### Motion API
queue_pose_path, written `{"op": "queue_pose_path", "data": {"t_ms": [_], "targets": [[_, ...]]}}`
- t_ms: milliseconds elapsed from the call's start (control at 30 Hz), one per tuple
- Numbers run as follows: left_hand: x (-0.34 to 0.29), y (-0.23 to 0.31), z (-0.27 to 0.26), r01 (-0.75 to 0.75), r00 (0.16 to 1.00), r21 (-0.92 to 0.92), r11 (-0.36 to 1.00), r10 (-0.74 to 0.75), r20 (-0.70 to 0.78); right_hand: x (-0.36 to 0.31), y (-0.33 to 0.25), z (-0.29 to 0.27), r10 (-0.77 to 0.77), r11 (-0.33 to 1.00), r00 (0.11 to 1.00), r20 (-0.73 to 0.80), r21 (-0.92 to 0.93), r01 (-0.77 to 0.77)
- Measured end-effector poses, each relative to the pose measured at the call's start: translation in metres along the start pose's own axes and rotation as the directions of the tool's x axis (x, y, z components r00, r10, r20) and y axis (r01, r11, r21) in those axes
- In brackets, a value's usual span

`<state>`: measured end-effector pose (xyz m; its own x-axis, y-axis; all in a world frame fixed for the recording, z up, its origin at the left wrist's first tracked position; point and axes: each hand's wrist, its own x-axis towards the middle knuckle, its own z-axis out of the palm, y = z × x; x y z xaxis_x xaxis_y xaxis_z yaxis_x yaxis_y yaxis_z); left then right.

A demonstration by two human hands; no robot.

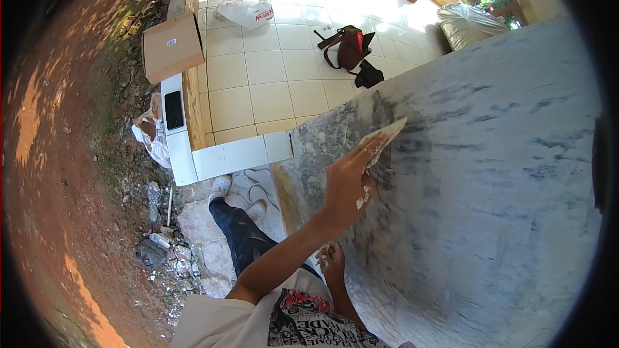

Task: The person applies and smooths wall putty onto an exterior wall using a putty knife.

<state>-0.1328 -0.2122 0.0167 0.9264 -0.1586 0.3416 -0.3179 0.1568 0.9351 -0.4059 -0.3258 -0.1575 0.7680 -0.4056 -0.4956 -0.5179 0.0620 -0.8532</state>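
Note:
My left hand (348, 185) reaches up to the grey wall (477, 174), closed round a putty scraper (388, 139) smeared with pale paste. The blade's edge lies at the wall surface, beside a dark, blotchy patch. White paste sticks to that hand's knuckles. Lower down, close to my body, my right hand (332, 260) is closed, its fingers smeared with the same paste. What it holds, if anything, is too small to make out.
A white ledge (235, 156) turns the corner by my feet, with a phone (173, 109) and cardboard box (171, 48) along it. On the tiled floor (271, 87) lie a brown bag (351, 48) and a plastic bag (245, 11). Rubble and red soil (64, 206) border the left.

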Motion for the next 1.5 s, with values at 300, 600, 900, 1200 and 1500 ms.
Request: {"op": "queue_pose_path", "data": {"t_ms": [300,600,900,1200,1500], "targets": [[0.007,-0.01,0.013,0.0,1.0,0.029,1.0,0.001,-0.021,-0.004,-0.002,0.008,0.011,1.0,1.0,-0.005,-0.007,-0.011],[0.036,0.0,0.019,-0.083,0.991,0.057,0.995,0.089,-0.101,-0.002,-0.02,0.017,0.026,0.999,1.0,0.013,-0.035,-0.026],[-0.083,0.007,-0.017,0.124,0.95,-0.126,0.984,-0.081,0.303,0.017,-0.028,0.026,-0.562,0.725,0.825,0.065,-0.441,0.529],[0.012,-0.092,-0.02,-0.06,0.994,0.079,0.995,0.066,-0.082,0.009,-0.016,0.014,0.005,0.999,0.999,0.048,-0.035,-0.003],[-0.108,-0.076,0.031,0.051,0.993,-0.092,0.994,-0.041,0.109,0.01,0.009,0.008,0.032,0.993,0.999,0.016,0.115,-0.033]]}}
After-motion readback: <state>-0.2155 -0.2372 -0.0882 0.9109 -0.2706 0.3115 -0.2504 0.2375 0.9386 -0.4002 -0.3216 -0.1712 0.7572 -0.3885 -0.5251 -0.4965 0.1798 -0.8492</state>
